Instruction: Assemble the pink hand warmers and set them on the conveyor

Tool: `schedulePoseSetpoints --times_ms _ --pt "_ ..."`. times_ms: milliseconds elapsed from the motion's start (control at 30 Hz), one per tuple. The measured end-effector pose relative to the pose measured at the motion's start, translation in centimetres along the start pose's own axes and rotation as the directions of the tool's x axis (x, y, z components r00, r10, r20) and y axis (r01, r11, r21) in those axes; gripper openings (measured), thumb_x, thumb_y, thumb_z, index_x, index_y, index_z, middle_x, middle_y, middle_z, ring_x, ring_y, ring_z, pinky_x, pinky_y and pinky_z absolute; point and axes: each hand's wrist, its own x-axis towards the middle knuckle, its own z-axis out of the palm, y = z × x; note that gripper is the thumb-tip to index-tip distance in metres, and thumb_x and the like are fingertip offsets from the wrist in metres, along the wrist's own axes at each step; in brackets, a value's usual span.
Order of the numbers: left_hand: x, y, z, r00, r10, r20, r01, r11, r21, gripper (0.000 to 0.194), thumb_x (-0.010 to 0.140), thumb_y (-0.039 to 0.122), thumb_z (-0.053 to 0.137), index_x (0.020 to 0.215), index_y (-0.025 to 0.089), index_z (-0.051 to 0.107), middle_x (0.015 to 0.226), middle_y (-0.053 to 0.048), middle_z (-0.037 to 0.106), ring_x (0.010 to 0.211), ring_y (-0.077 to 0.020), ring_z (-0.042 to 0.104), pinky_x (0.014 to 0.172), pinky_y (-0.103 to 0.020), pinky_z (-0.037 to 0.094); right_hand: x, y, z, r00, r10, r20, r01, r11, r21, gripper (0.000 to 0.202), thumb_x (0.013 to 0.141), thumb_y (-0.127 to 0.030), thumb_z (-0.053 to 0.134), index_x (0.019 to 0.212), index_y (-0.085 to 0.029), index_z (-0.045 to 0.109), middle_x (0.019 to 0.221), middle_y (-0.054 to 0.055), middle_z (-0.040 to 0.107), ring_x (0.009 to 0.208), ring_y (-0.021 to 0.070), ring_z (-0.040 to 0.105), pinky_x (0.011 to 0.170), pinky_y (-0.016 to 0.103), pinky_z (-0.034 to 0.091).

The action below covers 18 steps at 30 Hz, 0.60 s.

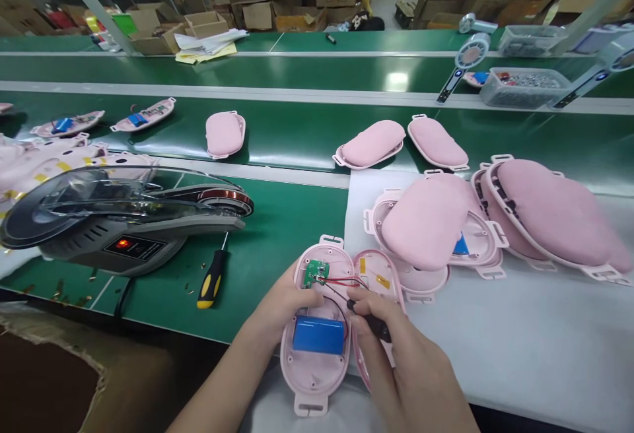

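Pinching black-handled tool (379,328): right hand (403,347) (left hand (283,304) gripping pink shell (314,375)).

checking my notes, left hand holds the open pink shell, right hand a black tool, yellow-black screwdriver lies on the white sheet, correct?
The last part is wrong: the head view shows the yellow-black screwdriver lying on the green bench. The left hand does hold the open pink shell, the right hand a black tool.
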Motion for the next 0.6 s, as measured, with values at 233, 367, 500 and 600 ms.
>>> schedulePoseSetpoints --times_ms 233,367,500,600 --pt "-0.4 0.2 0.3 1.000 0.020 0.014 -0.020 1.000 -0.009 0.068 0.050 0.001 0.064 0.115 0.019 0.060 0.086 -0.003 0.074 0.077 -0.0235 0.067 0.070 -0.031 0.049 -0.1 0.2 0.5 0.986 -0.164 0.012 0.164 0.979 -0.122 0.014 0.097 -0.019 0.036 0.099 -0.021 0.049 0.084 0.004 0.073 0.062 0.0131 0.071 0.054 0.019 0.055" --pt "-0.4 0.4 0.4 1.000 -0.003 -0.016 0.003 1.000 0.024 0.065 0.050 0.000 0.062 0.112 0.020 0.061 0.090 -0.003 0.073 0.084 -0.0240 0.066 0.067 -0.028 0.049 -0.5 0.5 1.1 0.969 -0.245 -0.032 0.237 0.958 -0.163 0.016 0.094 -0.014 0.039 0.093 -0.020 0.053 0.088 0.006 0.074 0.065 0.0137 0.071 0.058 0.020 0.056" --pt "-0.5 0.6 0.6 1.000 -0.007 -0.019 0.008 0.999 0.032 0.065 0.049 0.000 0.061 0.111 0.020 0.060 0.087 -0.002 0.073 0.077 -0.0212 0.066 0.064 -0.027 0.049 -1.0 1.0 1.3 0.964 -0.266 -0.029 0.255 0.947 -0.198 0.016 0.092 -0.013 0.043 0.095 -0.021 0.057 0.095 0.006 0.075 0.070 0.0143 0.073 0.059 0.020 0.058" --pt "-0.5 0.6 0.6 1.000 -0.002 -0.004 0.002 0.999 0.036 0.063 0.051 -0.001 0.059 0.110 0.020 0.060 0.085 -0.001 0.073 0.069 -0.0174 0.064 0.062 -0.026 0.049 -1.2 1.3 1.5 0.954 -0.299 -0.033 0.282 0.927 -0.249 0.014 0.092 -0.015 0.044 0.098 -0.019 0.056 0.098 0.008 0.075 0.074 0.0156 0.074 0.060 0.021 0.059"
